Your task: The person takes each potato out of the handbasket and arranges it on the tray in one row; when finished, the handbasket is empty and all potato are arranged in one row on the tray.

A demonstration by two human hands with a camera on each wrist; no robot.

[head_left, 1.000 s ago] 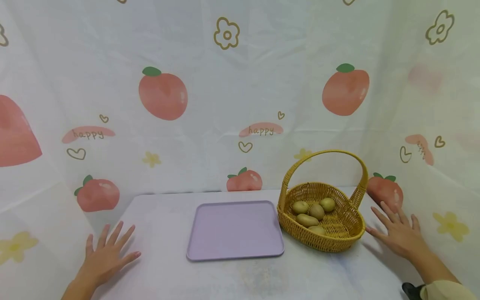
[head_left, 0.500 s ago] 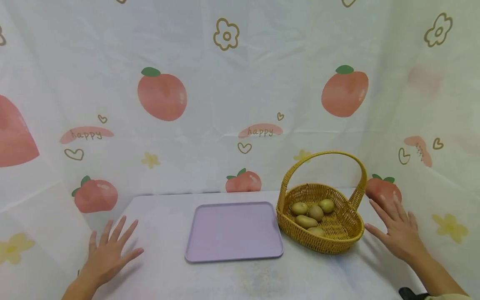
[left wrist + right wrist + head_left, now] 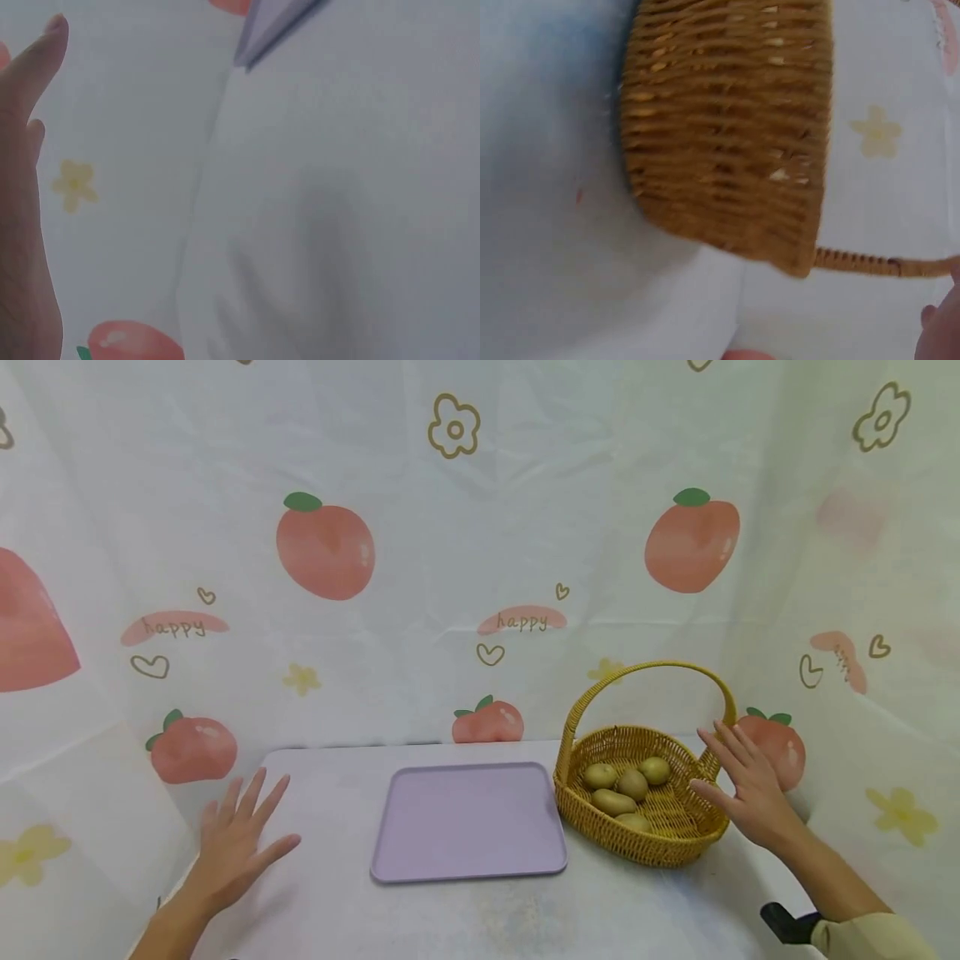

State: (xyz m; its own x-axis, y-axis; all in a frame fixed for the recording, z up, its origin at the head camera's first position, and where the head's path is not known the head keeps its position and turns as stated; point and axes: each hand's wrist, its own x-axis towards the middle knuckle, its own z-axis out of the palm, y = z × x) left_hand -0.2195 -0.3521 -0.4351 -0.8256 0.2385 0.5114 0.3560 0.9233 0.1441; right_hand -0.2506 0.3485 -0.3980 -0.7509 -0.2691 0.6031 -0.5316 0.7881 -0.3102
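Observation:
My left hand (image 3: 231, 852) hovers over the left side of the table with its fingers spread, holding nothing; its shadow falls on the table in the left wrist view. At the right, my right hand (image 3: 753, 797) has straight, spread fingers and overlaps the right rim of a yellow wicker basket (image 3: 645, 847) in the head view. The basket has a tall arched handle (image 3: 651, 667). Several potatoes (image 3: 632, 785) lie inside, mostly towards its left. In the right wrist view the basket's woven side (image 3: 727, 127) fills the upper middle, and part of my right hand shows at the edge.
A flat lilac tray (image 3: 470, 822) with a low rim lies mid-table, left of the basket. The white table (image 3: 420, 922) is bounded at the back and sides by a white cloth (image 3: 420, 677) printed with peaches, hearts and flowers.
My right hand has moved left and up to the basket's right side. My left hand has risen and shifted slightly right. The basket, potatoes and tray stay in place.

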